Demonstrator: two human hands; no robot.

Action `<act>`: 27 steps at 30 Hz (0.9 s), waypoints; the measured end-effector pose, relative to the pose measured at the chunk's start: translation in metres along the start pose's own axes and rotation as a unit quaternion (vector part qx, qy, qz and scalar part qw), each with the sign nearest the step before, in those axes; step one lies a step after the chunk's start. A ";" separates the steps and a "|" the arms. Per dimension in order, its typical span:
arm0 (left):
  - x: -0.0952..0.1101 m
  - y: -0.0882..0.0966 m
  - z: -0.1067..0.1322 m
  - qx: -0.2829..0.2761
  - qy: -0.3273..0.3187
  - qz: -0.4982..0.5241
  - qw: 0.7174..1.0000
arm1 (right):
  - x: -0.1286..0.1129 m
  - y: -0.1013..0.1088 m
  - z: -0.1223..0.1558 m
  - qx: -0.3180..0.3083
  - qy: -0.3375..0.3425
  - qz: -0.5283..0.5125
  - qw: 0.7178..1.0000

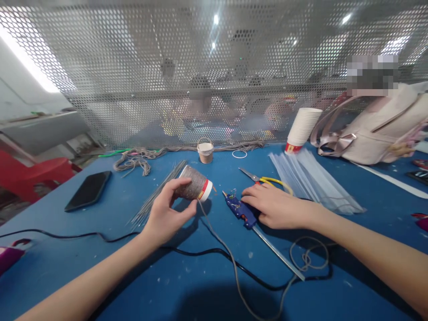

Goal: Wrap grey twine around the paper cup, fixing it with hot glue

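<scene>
My left hand is closed around a paper cup that lies tilted on its side, its wall wrapped in grey-brown cord, with a red and white band bare at the rim. A loose grey cord trails from the cup down across the table. My right hand is curled over the handle side of a blue glue gun, whose nozzle points toward the cup. A clear glue stick sticks out of its back. The handle is hidden under my fingers. Yellow-handled scissors lie just beyond that hand.
Thin wires lie left of the cup, near a phone. Behind stand a small handled basket and stacked paper cups. Clear strips and a backpack are right. A black cable crosses the blue table.
</scene>
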State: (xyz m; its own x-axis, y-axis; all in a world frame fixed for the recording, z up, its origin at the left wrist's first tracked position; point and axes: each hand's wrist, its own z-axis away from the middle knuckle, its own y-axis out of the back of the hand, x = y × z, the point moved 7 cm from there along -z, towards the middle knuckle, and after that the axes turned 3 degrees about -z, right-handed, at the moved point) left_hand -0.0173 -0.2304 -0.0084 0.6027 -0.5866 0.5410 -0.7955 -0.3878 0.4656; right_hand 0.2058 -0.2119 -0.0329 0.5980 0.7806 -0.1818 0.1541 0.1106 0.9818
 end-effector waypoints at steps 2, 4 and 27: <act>0.005 0.001 0.000 0.005 -0.033 -0.016 0.999 | -0.008 0.011 -0.004 0.049 -0.032 -0.130 0.990; 0.010 0.003 0.000 0.014 -0.059 -0.035 0.998 | -0.015 0.012 -0.011 0.083 -0.096 -0.354 0.927; 0.015 -0.029 0.010 -0.177 0.231 0.057 0.955 | -0.059 0.032 -0.037 0.250 0.031 -0.117 0.961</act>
State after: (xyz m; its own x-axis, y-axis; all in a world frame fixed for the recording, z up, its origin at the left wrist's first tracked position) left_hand 0.0142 -0.2354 -0.0207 0.5419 -0.2033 0.8155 -0.8356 -0.0267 0.5487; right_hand 0.1457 -0.2317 0.0112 0.4554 0.8073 -0.3753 0.6464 -0.0099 0.7630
